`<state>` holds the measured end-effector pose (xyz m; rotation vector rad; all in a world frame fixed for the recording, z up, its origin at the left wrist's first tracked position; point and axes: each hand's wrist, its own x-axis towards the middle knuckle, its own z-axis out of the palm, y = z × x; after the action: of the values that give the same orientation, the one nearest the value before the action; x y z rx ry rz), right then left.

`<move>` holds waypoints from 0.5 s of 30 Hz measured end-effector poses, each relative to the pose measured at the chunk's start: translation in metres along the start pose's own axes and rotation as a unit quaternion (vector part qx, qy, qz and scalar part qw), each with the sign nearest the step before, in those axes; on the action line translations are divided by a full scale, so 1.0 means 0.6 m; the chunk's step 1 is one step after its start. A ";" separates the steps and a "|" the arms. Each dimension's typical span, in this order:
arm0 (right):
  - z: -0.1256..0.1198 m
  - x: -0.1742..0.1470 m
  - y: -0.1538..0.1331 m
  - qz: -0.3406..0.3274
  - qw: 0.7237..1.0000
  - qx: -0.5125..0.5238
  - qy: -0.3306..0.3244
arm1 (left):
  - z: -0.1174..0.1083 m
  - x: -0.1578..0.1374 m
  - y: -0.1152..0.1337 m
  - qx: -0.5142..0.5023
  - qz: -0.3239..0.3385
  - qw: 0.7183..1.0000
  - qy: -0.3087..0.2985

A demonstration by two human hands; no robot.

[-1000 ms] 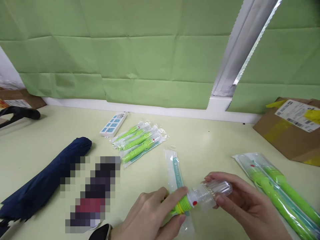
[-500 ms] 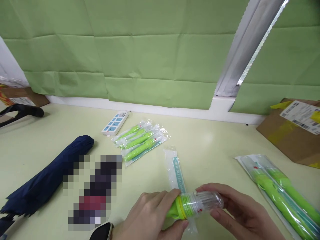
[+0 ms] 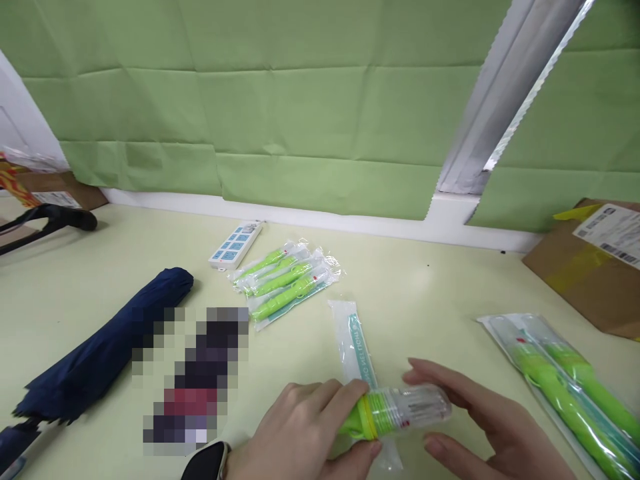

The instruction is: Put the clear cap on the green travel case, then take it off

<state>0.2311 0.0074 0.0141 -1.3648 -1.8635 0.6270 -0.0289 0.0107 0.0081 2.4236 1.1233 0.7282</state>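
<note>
The green brush [image 3: 373, 415] with its clear cap [image 3: 420, 408] is low in the middle, just above the table [image 3: 425, 293] and an empty wrapper [image 3: 356, 343]. The left hand [image 3: 300, 433] pinches the green end between thumb and fingers. The right hand [image 3: 480, 427] has loose, spread fingers by the cap. The cap could slip off if that grip stays so loose. Wrapped brushes [image 3: 285, 283] lie further back, more wrapped ones [image 3: 565, 380] on the right, near a blue umbrella [image 3: 100, 347]

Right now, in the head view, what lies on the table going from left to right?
Black handle → folded navy umbrella → white power strip → pile of bagged green pieces → empty clear wrapper → green piece with clear cap held between the left hand and right hand → bagged green pieces → cardboard box.
</note>
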 end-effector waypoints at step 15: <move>-0.008 0.015 -0.009 0.040 0.989 -0.060 -0.129 | 0.006 -0.002 -0.009 0.066 0.063 0.995 0.029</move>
<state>0.2303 0.0140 0.0234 -1.5008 -2.0879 0.7738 -0.0303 0.0126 0.0021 2.6195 1.0803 0.7901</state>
